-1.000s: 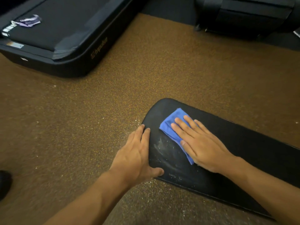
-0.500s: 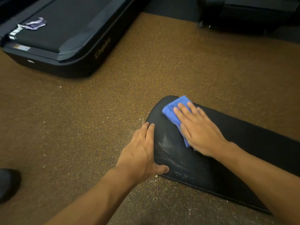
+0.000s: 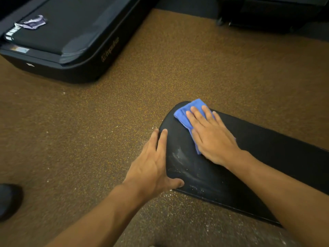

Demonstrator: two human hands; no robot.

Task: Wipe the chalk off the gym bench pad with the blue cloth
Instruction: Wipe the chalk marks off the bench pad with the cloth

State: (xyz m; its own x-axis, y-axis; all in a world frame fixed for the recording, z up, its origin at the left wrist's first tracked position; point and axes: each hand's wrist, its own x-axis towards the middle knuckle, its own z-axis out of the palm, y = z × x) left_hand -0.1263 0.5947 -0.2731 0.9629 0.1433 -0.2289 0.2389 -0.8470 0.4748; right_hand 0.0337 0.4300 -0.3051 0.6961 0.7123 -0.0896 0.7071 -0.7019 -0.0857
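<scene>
A long black bench pad (image 3: 267, 150) runs from the centre to the right edge. White chalk smears (image 3: 179, 157) streak its near left part. My right hand (image 3: 211, 138) lies flat, fingers spread, pressing a folded blue cloth (image 3: 185, 113) onto the pad's rounded far end. The cloth sticks out past the fingertips and along the hand's left side. My left hand (image 3: 153, 164) rests flat over the pad's left edge, fingers together, thumb against the near rim, holding nothing.
Brown speckled floor (image 3: 89, 139) surrounds the pad, with chalk dust (image 3: 170, 198) below its near edge. A black treadmill deck (image 3: 71, 32) with a crumpled purple wrapper (image 3: 33, 22) lies upper left. Dark equipment (image 3: 267, 13) stands upper right. A dark shoe (image 3: 8, 200) is at lower left.
My right hand has slid the blue cloth away from me toward the pad's rounded far end. My left hand has stayed on the pad's left edge.
</scene>
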